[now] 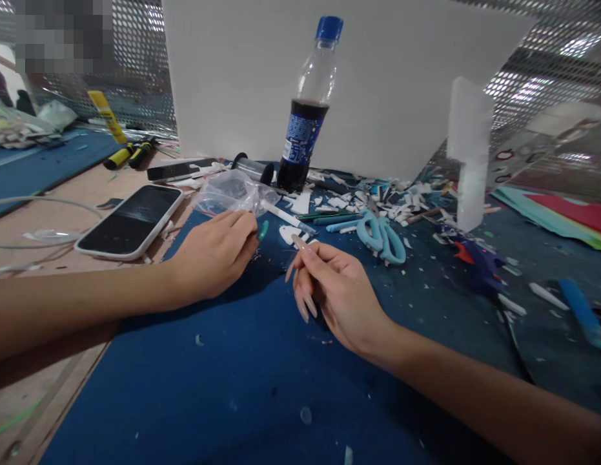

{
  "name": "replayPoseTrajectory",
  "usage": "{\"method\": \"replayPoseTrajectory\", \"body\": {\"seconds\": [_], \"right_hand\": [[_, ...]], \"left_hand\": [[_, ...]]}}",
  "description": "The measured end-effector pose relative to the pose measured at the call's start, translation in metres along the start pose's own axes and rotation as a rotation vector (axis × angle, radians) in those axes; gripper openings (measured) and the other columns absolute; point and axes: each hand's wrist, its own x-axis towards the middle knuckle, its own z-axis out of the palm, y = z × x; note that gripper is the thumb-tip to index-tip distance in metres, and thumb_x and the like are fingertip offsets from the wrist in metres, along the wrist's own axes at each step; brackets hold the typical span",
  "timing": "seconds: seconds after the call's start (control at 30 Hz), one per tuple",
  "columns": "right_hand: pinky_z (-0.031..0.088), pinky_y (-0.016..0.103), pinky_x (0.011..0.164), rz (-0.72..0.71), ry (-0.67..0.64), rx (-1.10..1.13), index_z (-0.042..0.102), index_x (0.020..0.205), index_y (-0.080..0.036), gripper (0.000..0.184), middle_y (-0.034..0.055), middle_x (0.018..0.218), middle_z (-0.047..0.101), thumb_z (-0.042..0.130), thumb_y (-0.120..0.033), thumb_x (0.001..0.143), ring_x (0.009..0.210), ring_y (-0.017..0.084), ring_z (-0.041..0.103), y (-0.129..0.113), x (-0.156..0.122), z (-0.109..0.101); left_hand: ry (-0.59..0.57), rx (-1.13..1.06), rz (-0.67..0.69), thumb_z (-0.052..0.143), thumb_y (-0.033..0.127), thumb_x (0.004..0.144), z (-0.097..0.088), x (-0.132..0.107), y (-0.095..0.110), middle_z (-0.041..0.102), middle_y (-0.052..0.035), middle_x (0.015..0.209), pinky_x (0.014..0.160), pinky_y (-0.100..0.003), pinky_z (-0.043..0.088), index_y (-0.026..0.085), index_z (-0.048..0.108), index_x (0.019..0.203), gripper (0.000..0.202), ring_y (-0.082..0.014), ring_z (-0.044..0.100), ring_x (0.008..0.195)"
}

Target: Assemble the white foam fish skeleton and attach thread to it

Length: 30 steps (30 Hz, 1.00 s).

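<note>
My left hand is closed, its fingertips pinching a small green piece that sticks out at the fingers; its kind is hard to make out. Just right of it, above the blue mat, my right hand is turned palm inward with fingers loosely curled and apart. I see nothing between those fingers. Beyond both hands lie a white-and-blue pen, white scraps and green pencils. Light blue scissors rest past my right hand.
A cola bottle stands before a white board. At left lie a phone and a clear plastic bag. A glue gun with its cord, an upright white foam piece and coloured sheets are at right.
</note>
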Motion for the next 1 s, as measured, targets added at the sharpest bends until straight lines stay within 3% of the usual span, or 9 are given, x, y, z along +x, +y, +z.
{"method": "replayPoseTrajectory", "body": {"seconds": [0.13,0.43,0.6,0.83,1.0], "right_hand": [[0.038,0.02,0.039,0.02,0.032,-0.008,0.055,0.067,-0.017,0.025,-0.006,0.042,0.05,0.051,-0.028,0.09,0.034,0.006,0.044,-0.001,0.0,0.0],[0.038,0.02,0.037,0.008,-0.011,0.023,0.054,0.067,-0.017,0.026,-0.0064,0.042,0.051,0.049,-0.026,0.091,0.032,0.006,0.045,0.001,0.002,0.0],[0.036,0.019,0.037,0.01,-0.001,0.016,0.054,0.066,-0.017,0.025,-0.0066,0.041,0.05,0.05,-0.025,0.09,0.033,0.006,0.044,0.001,0.001,0.0],[0.036,0.019,0.037,0.005,-0.02,0.018,0.053,0.066,-0.018,0.026,-0.0067,0.04,0.051,0.05,-0.027,0.09,0.032,0.006,0.044,0.003,0.002,-0.002],[0.036,0.019,0.037,0.012,-0.019,0.017,0.054,0.066,-0.018,0.025,-0.0066,0.041,0.05,0.05,-0.026,0.09,0.033,0.006,0.045,0.003,0.002,-0.002]], "left_hand": [[-0.121,0.021,-0.051,0.034,0.024,0.091,0.0,0.001,-0.002,0.055,-0.0053,0.071,0.063,-0.031,0.035,0.018,0.045,0.071,0.023,-0.0182,0.049,0.067],[-0.247,-0.136,-0.214,0.05,0.038,0.083,0.004,0.005,-0.007,0.051,-0.0005,0.067,0.055,-0.026,0.028,0.02,0.04,0.073,0.023,-0.0161,0.046,0.063],[-0.209,-0.224,-0.307,0.053,0.031,0.08,0.003,0.01,-0.01,0.049,0.0015,0.066,0.053,-0.024,0.027,0.02,0.04,0.074,0.018,-0.0136,0.044,0.058],[-0.213,-0.247,-0.248,0.055,0.038,0.079,0.003,0.01,-0.011,0.045,0.003,0.059,0.05,-0.024,0.025,0.02,0.039,0.068,0.026,-0.0121,0.041,0.053],[-0.218,-0.244,-0.297,0.057,0.035,0.078,0.006,0.012,-0.015,0.046,0.0028,0.06,0.051,-0.024,0.024,0.02,0.04,0.069,0.025,-0.0126,0.041,0.054]]}}
